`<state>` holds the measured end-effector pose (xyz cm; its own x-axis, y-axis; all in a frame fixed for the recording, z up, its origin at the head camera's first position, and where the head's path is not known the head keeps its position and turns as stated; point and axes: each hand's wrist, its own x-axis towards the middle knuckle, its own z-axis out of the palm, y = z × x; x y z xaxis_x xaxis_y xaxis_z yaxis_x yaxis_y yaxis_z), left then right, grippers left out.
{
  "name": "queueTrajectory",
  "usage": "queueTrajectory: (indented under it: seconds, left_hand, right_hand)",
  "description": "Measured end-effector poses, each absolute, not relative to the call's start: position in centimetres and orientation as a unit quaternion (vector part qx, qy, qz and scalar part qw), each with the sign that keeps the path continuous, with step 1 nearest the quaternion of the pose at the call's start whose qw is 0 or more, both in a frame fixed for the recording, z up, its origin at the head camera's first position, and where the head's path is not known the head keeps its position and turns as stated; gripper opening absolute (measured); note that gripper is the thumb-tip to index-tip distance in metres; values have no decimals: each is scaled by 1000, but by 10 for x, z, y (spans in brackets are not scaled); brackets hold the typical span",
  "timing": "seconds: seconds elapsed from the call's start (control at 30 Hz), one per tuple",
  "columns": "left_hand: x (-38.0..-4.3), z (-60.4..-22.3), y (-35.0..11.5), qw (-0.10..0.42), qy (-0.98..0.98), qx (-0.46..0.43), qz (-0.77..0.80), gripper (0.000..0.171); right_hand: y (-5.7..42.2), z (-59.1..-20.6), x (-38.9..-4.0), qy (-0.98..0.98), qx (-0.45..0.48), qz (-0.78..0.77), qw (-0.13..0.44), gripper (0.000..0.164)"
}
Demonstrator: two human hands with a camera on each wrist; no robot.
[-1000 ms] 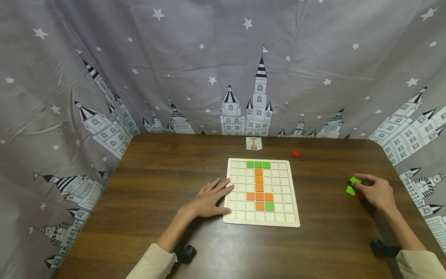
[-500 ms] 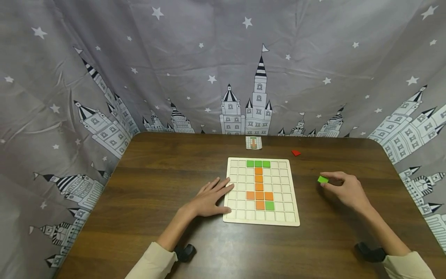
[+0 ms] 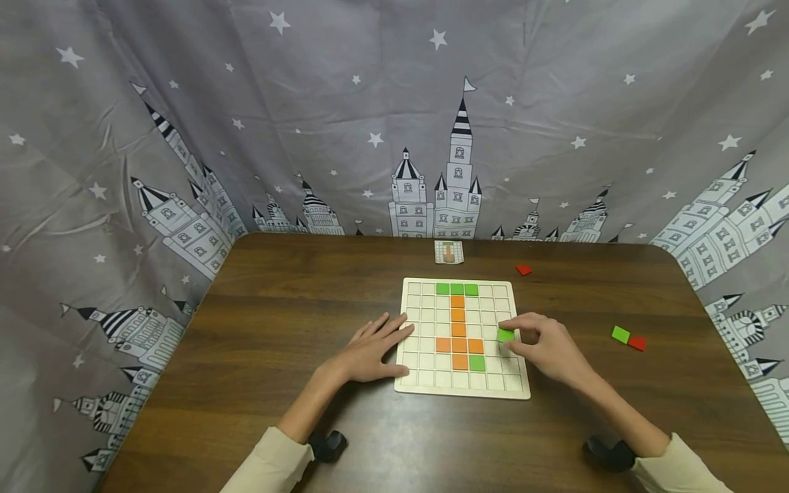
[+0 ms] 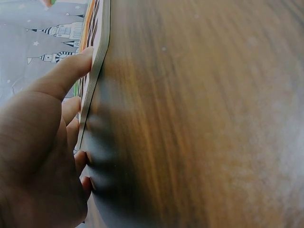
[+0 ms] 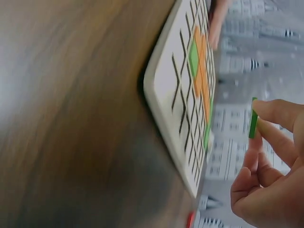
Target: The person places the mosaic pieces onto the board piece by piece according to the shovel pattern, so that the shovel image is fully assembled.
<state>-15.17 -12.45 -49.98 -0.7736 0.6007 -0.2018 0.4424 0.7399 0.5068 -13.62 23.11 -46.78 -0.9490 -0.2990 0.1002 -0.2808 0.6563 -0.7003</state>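
Note:
A pale square grid board [image 3: 431,383] lies on the brown table, with green tiles [image 3: 457,289] across its top row and orange tiles [image 3: 459,330] running down the middle. One more green tile sits at the lower right of the orange ones. My left hand [image 3: 370,356] lies with fingers spread, thumb and fingertips touching the board's left edge; the left wrist view shows them along its rim [image 4: 97,66]. Between thumb and fingertips, my right hand [image 3: 548,348] pinches a loose green tile [image 5: 253,118], held above the board's right side.
To the right on the table lie a green tile [image 3: 620,334] and a red piece [image 3: 637,343] side by side. Behind the board are a small printed pattern card [image 3: 448,253] and another red piece [image 3: 524,270]. A grey castle-print curtain [image 3: 345,103] hangs beyond the table.
My right hand has picked a green tile from the group at the right and carried it left to over the board. The left hand has stayed in place.

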Motion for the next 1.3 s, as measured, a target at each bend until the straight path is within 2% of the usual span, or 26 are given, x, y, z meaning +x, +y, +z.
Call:
queueTrajectory:
  seconds: [0.37,0.73,1.3]
  left_hand:
    - [-153,-501,-124,182,917,282,216,80]
    - [-152,-501,-124,176,919,279,216,80]
    - [-153,-504,-125,184,920,277,207,80]
  right_hand:
    - [183,-488,-129,892,-182,-409,60,27]
    - [157,-500,-128,888,-216,-402,56,24]
    - [143,-503,-130,901,-204,-377,62,24]
